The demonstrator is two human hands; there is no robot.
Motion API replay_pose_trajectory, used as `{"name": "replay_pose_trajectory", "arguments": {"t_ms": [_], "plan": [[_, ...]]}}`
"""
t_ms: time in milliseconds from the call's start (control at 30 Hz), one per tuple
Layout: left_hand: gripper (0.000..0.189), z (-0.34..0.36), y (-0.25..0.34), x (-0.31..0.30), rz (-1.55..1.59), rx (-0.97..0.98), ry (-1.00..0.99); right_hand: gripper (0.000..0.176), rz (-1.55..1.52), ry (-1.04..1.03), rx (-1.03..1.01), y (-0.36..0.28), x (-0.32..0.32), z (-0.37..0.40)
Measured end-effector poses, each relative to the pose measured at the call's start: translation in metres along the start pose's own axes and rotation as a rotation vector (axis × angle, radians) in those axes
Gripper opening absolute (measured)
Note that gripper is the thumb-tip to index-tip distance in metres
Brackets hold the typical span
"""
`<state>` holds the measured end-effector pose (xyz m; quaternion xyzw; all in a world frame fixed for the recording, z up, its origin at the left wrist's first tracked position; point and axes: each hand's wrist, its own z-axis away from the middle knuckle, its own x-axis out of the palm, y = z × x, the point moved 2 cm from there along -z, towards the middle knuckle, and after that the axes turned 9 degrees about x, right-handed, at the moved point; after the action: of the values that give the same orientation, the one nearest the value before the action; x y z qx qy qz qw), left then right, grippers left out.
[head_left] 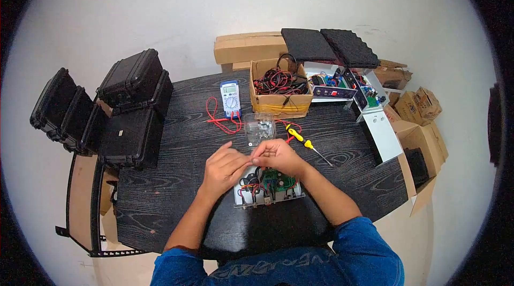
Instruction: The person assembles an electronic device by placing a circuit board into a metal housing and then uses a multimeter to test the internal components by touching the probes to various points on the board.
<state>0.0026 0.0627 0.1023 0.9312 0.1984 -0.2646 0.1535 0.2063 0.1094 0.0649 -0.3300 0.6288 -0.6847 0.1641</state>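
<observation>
Both hands at close work above the far edge of an open white case [270,202], which lies on the dark surface [176,184] right in front of the person. Inside: a green circuit board [287,180] toward the right, coloured wires [262,187] beside it.

Left hand [227,167]: thumb and forefinger drawn together, other fingers loosely extended. Right hand [275,156]: fingers curled inward, tips meeting those of the left. Whether a small piece sits between them, cannot tell; fingertips cover the spot.

Step in hand, by my reading: fine fingertip handling over the case, no tool in use. Clear tray [247,135] with small loose bits just beyond the hands; yellow-and-black screwdriver [297,137] lies free near the right hand, tip pointing away from the tray.

Next move, I judge, calls for a light two-handed pinch, steady wrists and care around the wires below.
</observation>
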Motion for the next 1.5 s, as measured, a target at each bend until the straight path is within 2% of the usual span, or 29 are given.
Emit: {"name": "replay_pose_trajectory", "arguments": {"t_ms": [33, 133, 200, 333, 433, 533, 633, 833, 967, 1100, 1367, 1467, 1500], "plan": [[0.02, 0.008, -0.003, 0.001, 0.02, -0.041, -0.044, 0.008, 0.094, -0.011, -0.044, 0.0, 0.001, -0.001], [0.017, 0.019, -0.007, 0.005, 0.041, -0.116, -0.196, 0.012, 0.342, 0.147, 0.007, 0.004, -0.015, -0.005], [0.015, 0.019, -0.006, 0.006, 0.001, -0.106, -0.327, 0.015, 0.364, 0.2, 0.068, 0.001, -0.019, -0.003], [0.015, 0.034, -0.01, 0.015, -0.082, -0.139, -0.415, 0.017, 0.409, 0.233, 0.164, 0.011, -0.026, -0.005], [0.016, 0.04, -0.014, 0.022, -0.09, -0.161, -0.434, 0.014, 0.632, 0.198, -0.029, 0.013, -0.026, -0.007], [0.016, 0.046, -0.015, 0.026, -0.083, -0.17, -0.446, 0.016, 0.778, 0.162, -0.089, 0.008, -0.023, -0.005], [0.017, 0.047, -0.016, 0.027, -0.078, -0.174, -0.469, 0.02, 0.787, 0.145, -0.032, 0.001, -0.019, -0.003], [0.02, 0.039, -0.012, 0.018, -0.023, -0.147, -0.541, 0.018, 1.169, -0.06, -0.259, -0.007, -0.003, 0.007], [0.031, 0.026, -0.006, 0.0, 0.034, -0.212, -0.649, 0.031, 1.218, -0.045, -0.256, 0.014, 0.002, 0.012], [0.05, 0.026, -0.004, -0.001, 0.001, -0.257, -0.729, 0.035, 1.301, -0.03, -0.153, 0.007, 0.012, 0.016], [0.045, 0.032, -0.004, 0.006, 0.004, -0.215, -0.755, 0.036, 1.292, -0.032, -0.099, 0.002, 0.016, 0.018], [0.045, 0.034, -0.006, 0.007, -0.004, -0.212, -0.779, 0.027, 1.275, 0.034, -0.232, 0.013, 0.011, 0.016], [0.046, 0.035, -0.006, 0.007, -0.01, -0.213, -0.79, 0.029, 1.291, 0.026, -0.208, 0.012, 0.012, 0.016]]}}
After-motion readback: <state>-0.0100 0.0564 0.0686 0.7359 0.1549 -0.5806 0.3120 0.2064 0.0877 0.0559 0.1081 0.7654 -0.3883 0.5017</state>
